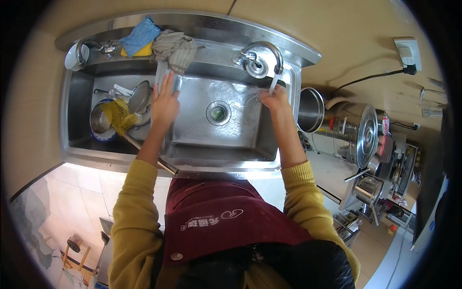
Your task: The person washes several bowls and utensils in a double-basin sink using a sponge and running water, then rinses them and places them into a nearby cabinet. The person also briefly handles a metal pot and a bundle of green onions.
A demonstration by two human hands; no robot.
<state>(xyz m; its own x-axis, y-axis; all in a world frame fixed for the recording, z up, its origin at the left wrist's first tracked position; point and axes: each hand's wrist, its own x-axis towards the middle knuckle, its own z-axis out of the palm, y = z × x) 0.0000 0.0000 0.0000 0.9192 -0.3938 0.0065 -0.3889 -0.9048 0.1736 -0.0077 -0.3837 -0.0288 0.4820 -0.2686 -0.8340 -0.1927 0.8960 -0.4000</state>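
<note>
My left hand (pixel 165 105) lies with its fingers stretched out over the divider between the two steel basins, the fingertips close to a grey-brown striped cloth (pixel 175 48). It holds nothing. At the right side of the right basin (pixel 202 137), my right hand (pixel 275 100) is under the running water (pixel 274 83) from the right faucet (pixel 269 45). The water and the hand's angle hide most of its fingers, so I cannot make out whether anything is in it. Water wets the basin floor around the drain (pixel 218 113).
Bowls (pixel 100 120), a strainer (pixel 140 96) and a yellow plastic piece (pixel 118 116) lie in the left basin. A blue cloth (pixel 140 36) and a white cup (pixel 74 59) sit on the back ledge by the left faucet (pixel 96 46). Right of the sink stands a steel pot (pixel 310 111).
</note>
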